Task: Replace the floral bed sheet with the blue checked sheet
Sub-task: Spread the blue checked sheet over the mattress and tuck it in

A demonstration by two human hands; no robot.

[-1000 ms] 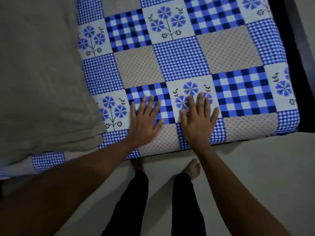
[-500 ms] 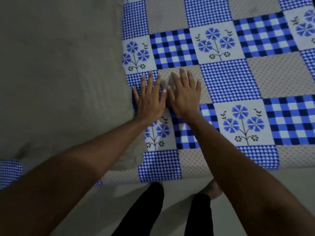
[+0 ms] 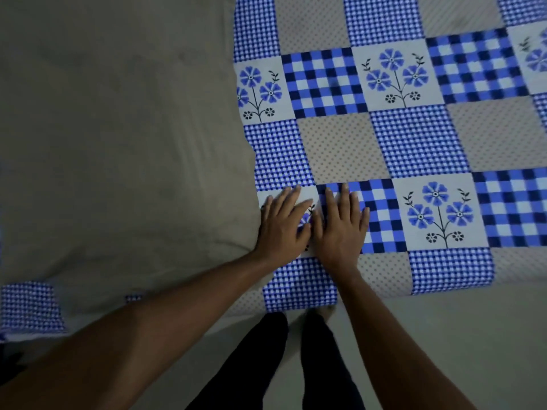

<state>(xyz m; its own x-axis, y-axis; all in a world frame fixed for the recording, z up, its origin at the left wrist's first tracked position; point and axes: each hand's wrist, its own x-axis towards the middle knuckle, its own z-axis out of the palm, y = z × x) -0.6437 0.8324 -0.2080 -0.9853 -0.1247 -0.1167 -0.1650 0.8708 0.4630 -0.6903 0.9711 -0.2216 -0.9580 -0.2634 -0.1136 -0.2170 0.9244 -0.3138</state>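
The blue checked sheet [image 3: 414, 137], a patchwork of blue gingham, dotted beige and blue flower squares, lies spread flat over the bed. My left hand [image 3: 282, 224] rests flat on it with straight fingers, right beside the edge of a grey pillow [image 3: 118, 143]. My right hand [image 3: 340, 229] lies flat next to it, fingers straight, on a bold check square. The two hands touch side by side near the bed's front edge. No floral sheet other than this one is in view.
The large grey pillow covers the left part of the bed. The bed's front edge [image 3: 384, 294] runs just past my wrists. Pale floor [image 3: 444, 335] lies below it, where my dark-trousered legs [image 3: 266, 365] and a bare foot stand.
Both flat hands have slid back toward the bed's front edge, staying close together beside the pillow. The camera has shifted, showing more of the pillow.
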